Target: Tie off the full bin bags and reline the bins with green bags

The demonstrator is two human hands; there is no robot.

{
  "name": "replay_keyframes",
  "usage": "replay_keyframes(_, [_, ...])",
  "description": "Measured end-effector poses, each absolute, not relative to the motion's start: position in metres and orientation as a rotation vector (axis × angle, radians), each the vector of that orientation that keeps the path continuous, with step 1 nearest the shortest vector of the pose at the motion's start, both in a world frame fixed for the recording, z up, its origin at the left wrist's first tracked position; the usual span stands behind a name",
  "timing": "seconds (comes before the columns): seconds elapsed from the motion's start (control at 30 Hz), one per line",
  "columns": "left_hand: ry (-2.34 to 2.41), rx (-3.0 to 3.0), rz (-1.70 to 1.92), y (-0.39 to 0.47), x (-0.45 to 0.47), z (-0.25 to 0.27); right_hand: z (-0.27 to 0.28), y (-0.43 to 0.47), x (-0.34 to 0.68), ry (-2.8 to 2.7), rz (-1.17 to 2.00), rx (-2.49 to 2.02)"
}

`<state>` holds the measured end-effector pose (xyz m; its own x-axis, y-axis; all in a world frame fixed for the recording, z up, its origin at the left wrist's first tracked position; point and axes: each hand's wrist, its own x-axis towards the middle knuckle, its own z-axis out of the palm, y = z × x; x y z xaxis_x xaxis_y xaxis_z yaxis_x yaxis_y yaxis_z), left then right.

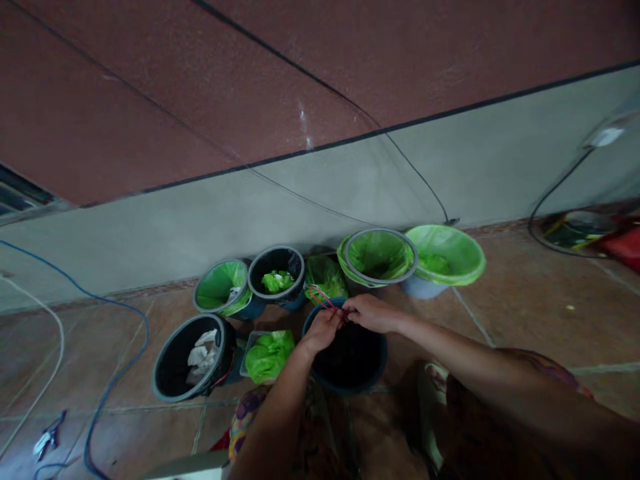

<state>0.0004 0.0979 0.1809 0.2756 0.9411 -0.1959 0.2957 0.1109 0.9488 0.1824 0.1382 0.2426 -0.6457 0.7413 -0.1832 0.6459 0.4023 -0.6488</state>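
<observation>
Both hands meet over the far part of a dark bin (383, 357) that stands on the floor in front of me. A thin red string (320, 297) loops out from my fingers toward the far left side of the bin. My left hand (324, 331) is closed on the string, its fingertips pinched together. Beside it, my right hand (369, 313) is closed as well, pinching the string close to the left fingertips. The inside of the bin is too dark to make out. A green plastic bag (270, 355) lies in a small container just left of the bin.
Along the wall stand several bins with bag liners, including a green-lined bin (381, 260) and a wide green-lined tub (463, 250). A black-lined bin (173, 360) at left holds crumpled white material. A blue hose (135, 363) and keys (49, 437) lie on the tiles.
</observation>
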Motion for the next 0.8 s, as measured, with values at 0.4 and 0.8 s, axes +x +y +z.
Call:
replay_keyframes(0.4, [1.412, 0.816, 0.979, 0.095, 0.023, 0.181, 0.218, 0.135, 0.180, -2.056, 1.523, -1.541])
replay_keyframes(0.8, [1.436, 1.959, 0.645, 0.092, -0.002, 0.203, 0.202, 0.143, 0.166, -2.004, 1.605, -1.224])
